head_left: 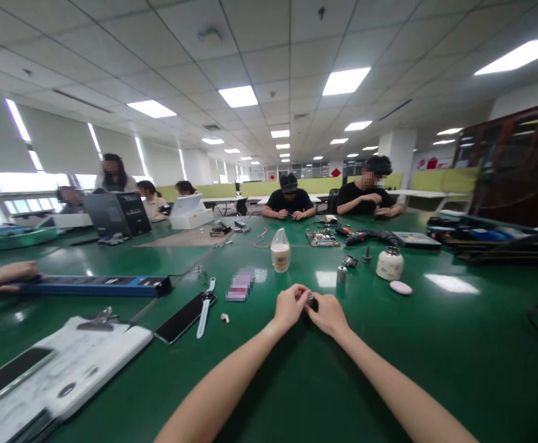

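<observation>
My left hand [291, 306] and my right hand [328, 314] meet over the green table, both closed around a small dark object with a silvery part [313, 302]. Fingers cover most of it, so its kind cannot be made out. Just beyond them stands a small silvery cylinder [341, 275]. Behind that lie a small black piece [350, 261] and a dark, stepped, bolt-like part [367, 256]. A cup inside a clear plastic bag [280, 255] is upright ahead of my hands.
Left are an earbud [224, 318], a watch [205, 307], a phone [181, 318], a clipboard [98, 369] and a long blue box [98, 285] under another person's hand [17, 272]. Right are a white jar [390, 264] and pink lid [401, 287]. Co-workers sit opposite, near a circuit board [321, 238].
</observation>
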A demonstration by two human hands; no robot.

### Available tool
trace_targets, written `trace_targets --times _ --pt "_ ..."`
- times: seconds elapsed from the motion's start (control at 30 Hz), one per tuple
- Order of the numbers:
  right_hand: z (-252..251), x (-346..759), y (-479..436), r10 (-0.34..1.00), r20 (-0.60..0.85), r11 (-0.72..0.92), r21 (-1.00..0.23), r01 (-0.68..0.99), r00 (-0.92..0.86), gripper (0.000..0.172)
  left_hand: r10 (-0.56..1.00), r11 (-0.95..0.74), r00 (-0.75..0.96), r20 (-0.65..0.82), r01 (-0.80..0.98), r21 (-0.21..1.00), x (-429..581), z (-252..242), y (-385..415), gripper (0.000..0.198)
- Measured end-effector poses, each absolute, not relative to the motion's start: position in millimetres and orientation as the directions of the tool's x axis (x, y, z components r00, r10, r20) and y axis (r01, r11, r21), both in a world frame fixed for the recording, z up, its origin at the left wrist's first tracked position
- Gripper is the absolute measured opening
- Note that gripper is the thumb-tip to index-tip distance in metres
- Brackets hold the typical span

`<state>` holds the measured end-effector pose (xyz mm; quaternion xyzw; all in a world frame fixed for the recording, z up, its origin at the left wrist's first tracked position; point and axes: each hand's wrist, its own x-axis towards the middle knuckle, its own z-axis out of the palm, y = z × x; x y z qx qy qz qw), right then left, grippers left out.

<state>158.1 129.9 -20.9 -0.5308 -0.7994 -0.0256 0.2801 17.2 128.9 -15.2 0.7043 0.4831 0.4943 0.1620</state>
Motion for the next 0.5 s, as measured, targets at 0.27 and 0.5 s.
trace_targets --times 0.27,0.5 --pt "8.2 145.5 46.6 0.894 0.415 0.317 -0.319 0.893 -0.169 0.034 0.830 -0.427 -0.075 0.552 0.552 0.717 25.7 -4.6 60.6 0.021" --pt "-24.9 147.6 50.8 0.859 0.497 0.286 -0.271 0.919 -0.121 0.028 0.820 -0.493 -0.020 0.572 0.482 0.724 30.8 -32.3 69.2 0.021"
